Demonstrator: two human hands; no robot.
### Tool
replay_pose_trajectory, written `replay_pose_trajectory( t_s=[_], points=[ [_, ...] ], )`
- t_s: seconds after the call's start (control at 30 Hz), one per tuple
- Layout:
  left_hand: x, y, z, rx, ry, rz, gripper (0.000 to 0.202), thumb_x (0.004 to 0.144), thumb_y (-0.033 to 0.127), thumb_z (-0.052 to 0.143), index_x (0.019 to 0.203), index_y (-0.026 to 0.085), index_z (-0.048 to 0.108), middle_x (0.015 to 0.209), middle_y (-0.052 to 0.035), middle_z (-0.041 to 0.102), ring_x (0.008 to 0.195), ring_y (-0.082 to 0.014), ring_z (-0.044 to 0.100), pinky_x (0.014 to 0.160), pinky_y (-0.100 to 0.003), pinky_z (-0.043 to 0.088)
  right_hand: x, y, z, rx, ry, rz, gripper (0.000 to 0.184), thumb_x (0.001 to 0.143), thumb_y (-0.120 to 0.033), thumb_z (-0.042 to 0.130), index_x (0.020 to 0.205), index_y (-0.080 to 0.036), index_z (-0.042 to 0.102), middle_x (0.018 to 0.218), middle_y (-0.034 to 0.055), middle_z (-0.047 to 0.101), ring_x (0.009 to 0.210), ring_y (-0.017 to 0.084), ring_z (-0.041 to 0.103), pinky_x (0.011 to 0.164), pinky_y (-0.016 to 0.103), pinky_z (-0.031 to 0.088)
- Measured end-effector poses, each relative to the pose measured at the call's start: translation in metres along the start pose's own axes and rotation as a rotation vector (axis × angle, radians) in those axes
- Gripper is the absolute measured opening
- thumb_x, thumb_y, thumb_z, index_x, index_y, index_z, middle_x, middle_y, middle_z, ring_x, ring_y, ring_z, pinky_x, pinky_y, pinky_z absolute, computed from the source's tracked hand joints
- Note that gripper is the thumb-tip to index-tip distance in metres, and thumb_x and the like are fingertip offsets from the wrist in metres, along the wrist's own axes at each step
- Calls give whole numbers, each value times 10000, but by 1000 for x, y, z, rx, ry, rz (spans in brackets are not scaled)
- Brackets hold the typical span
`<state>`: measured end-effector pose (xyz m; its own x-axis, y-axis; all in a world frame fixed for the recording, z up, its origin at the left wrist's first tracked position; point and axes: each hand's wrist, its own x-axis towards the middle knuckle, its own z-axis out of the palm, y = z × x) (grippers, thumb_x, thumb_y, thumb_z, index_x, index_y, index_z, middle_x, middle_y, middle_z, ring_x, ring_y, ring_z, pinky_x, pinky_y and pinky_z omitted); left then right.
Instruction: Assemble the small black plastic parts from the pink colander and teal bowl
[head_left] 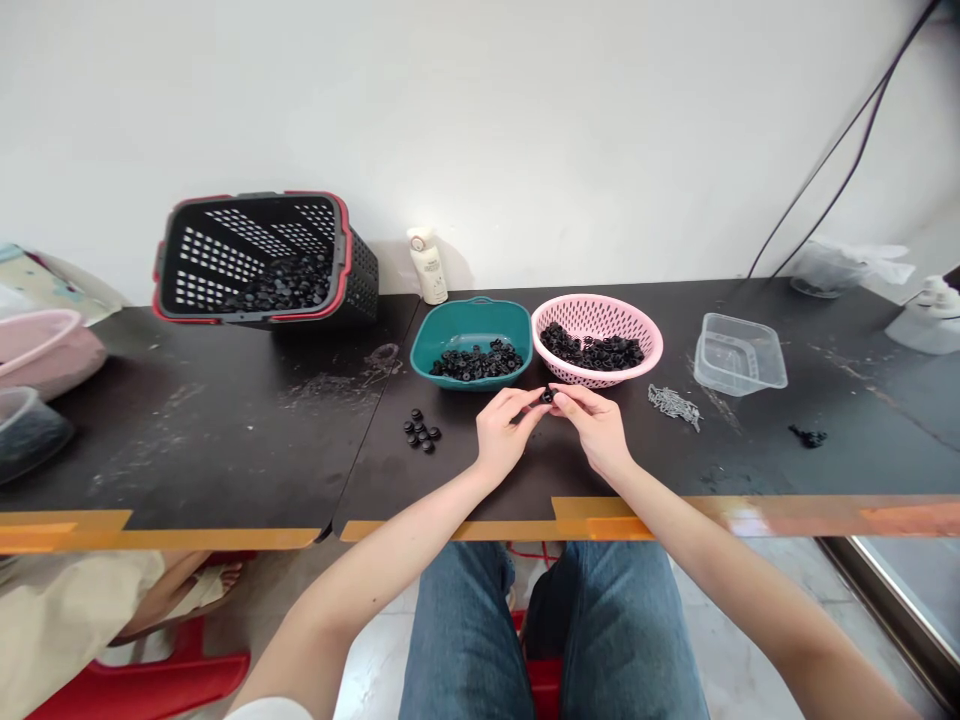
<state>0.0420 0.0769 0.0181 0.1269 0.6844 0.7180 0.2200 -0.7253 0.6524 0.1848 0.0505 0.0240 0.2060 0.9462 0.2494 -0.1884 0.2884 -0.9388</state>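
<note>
Between the fingertips of both hands is a small round black part, partly covered by the fingers. My left hand pinches it from the left, and my right hand pinches it from the right. Just beyond the hands stand a teal basin and a pink perforated basket, each with many small black parts inside. Left of my left hand, a small group of round black pieces lies on the dark table. To the right of my right hand is a pile of thin grey metal pins.
A black basket with red trim leans tilted at the back left, holding black parts. A white bottle stands by the wall. Right are a clear plastic container and a black scrap pile. Orange tape lines the table's front edge.
</note>
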Motion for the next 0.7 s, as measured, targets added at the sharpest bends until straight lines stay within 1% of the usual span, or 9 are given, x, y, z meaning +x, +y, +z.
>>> replay_pose_trajectory(
  t_s=[0.17,0.3,0.5,0.7],
  points=[
    [0,-1,0,-8,3,1,241,809,225,657,1049,222,681,872,-12,641,705,-91,581,706,-243,505,0,1,0,-15,-43,-12,199,737,-318,720,929,-270,743,971,19,694,854,170,638,780,321,558],
    [0,-1,-1,-4,-3,17,250,804,212,663,1053,223,677,873,-10,637,695,-86,577,697,-239,504,0,2,-1,-16,-48,6,216,740,-317,717,951,-276,740,983,17,694,826,162,637,771,320,558],
    [0,0,-2,32,-8,45,249,809,224,656,1057,219,672,872,-17,639,701,-94,583,697,-249,510,0,2,-1,9,-56,33,230,725,-322,730,949,-270,742,993,16,697,848,172,639,771,326,564],
    [-1,1,-3,57,2,77,247,809,227,656,1056,217,670,861,-18,643,692,-94,581,676,-243,511,-1,-1,0,56,-75,103,211,722,-341,729,917,-262,747,969,20,715,807,179,656,752,357,582]
  ],
)
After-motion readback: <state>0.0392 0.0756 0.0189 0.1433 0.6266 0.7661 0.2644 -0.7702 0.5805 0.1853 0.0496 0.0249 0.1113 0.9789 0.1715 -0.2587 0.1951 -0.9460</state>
